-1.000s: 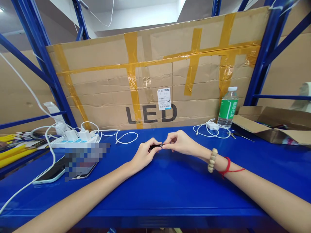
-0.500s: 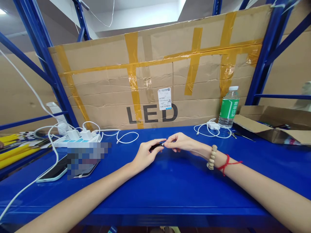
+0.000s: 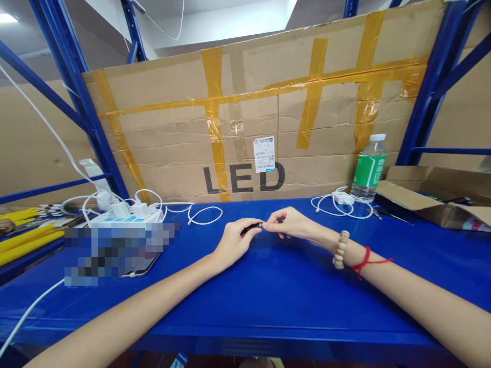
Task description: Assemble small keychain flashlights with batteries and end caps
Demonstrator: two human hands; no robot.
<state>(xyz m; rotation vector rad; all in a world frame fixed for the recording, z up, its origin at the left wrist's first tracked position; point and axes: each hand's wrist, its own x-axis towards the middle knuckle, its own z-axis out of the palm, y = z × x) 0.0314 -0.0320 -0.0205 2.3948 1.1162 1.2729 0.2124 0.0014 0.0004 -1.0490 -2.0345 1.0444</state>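
Above the middle of the blue shelf [image 3: 245,301], my left hand [image 3: 235,244] is closed around a small, slim black object [image 3: 251,227]. Its kind is not clear, as the fingers cover most of it. A tiny shiny tip [image 3: 260,225] shows at its right end. My right hand [image 3: 290,223] meets it there, thumb and forefinger pinched together at the tip. Whatever lies between those fingertips is too small to make out. The right wrist wears a beaded bracelet and a red string.
A white power strip [image 3: 126,221] with plugs and cables stands at left, behind a partly blurred phone [image 3: 142,267]. At right are a white charger [image 3: 344,198], a water bottle [image 3: 369,171], a thin metal tool [image 3: 397,217] and an open cardboard box [image 3: 441,212]. A large cardboard sheet [image 3: 172,148] closes off the back.
The view has shifted slightly, so everything sits a little further right. Both hands keep nearly the same hold; the black object shows a little less between the left fingers.
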